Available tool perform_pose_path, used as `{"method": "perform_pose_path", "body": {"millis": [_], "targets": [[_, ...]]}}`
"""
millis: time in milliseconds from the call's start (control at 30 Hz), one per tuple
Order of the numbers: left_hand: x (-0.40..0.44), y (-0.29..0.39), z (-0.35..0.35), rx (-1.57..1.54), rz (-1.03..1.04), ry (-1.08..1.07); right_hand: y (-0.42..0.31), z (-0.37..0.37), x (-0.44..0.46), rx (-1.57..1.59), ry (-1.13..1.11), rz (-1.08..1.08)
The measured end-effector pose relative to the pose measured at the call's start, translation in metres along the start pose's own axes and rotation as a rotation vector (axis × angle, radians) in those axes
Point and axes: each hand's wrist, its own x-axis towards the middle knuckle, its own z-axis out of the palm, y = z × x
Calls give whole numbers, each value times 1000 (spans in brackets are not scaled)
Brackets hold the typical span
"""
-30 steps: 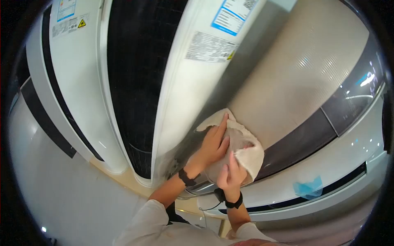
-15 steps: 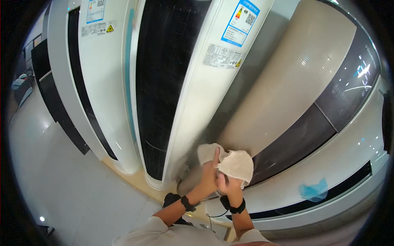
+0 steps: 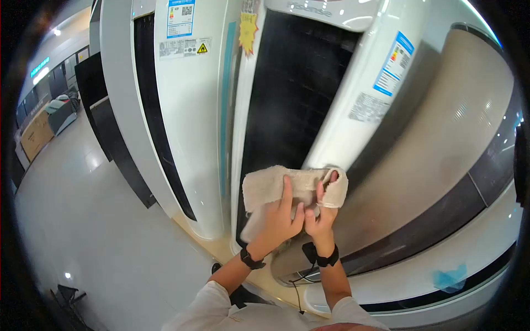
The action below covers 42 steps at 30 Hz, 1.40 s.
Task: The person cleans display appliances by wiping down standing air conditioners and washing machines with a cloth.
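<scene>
A beige cloth (image 3: 264, 187) is stretched between my two hands, in front of the lower part of a white floor-standing air conditioner (image 3: 353, 132) with a black front panel (image 3: 292, 83). My left hand (image 3: 279, 222) grips the cloth from below, its index finger lying extended along the fabric. Part of the cloth hangs beneath that hand. On the right, the other end of the cloth wraps over the fingers of my right hand (image 3: 324, 218), which holds it. The thumbs are close together. Whether the cloth touches the panel I cannot tell.
A beige-brown cylindrical air conditioner (image 3: 419, 160) leans in view on the right. Another white unit (image 3: 193, 121) stands left. Light blue film (image 3: 450, 277) lies on a white unit at lower right. A black cable (image 3: 298, 287) hangs by my right wrist.
Both hands and the cloth have moved from the brown unit's base toward the white unit's black panel. The bunched cloth is now spread wider between my hands. My view has turned left.
</scene>
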Motion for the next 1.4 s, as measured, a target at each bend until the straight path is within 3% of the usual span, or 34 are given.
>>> {"method": "perform_pose_path", "body": {"millis": [33, 133, 367, 500, 600, 633, 667, 733, 800, 867, 967, 1000, 1067, 1200, 1400], "targets": [[8, -6, -9, -16, -95, -68, 4, 12, 2, -65, 5, -23], [48, -41, -25, 224, 342, 172, 9, 46, 5, -239, 51, -88], [100, -83, -69, -34, 355, -53, -28, 71, 49, -615, 130, -138], [116, -64, -56, -203, 480, -176, -33, 65, 76, -522, 339, 102], [98, -56, -25, -210, 543, -298, -7, 78, 34, -289, 558, 404], [90, -54, -13, -203, 567, -332, 6, 80, 11, -281, 537, 446], [72, -63, -1, -204, 556, -409, 19, 82, -12, -273, 516, 489], [26, -83, 22, -379, 335, -685, 32, 84, -53, -199, 473, 555], [53, -68, 12, -286, 541, -464, 25, 80, -43, -124, 512, 705], [89, -45, -1, -158, 751, -321, 21, 62, 8, -144, 546, 624], [102, -28, 8, -260, 711, -309, 16, 41, 55, -200, 550, 484], [112, -16, 0, -167, 762, -214, 15, 38, 58, -243, 530, 448], [90, -25, 18, -212, 592, -348, 11, 38, 43, -337, 453, 399], [18, -71, 55, -216, 500, -438, 3, 54, 6, -433, 267, 329], [56, -62, 36, -27, 880, -315, -9, 44, 33, -466, 231, 219]]}}
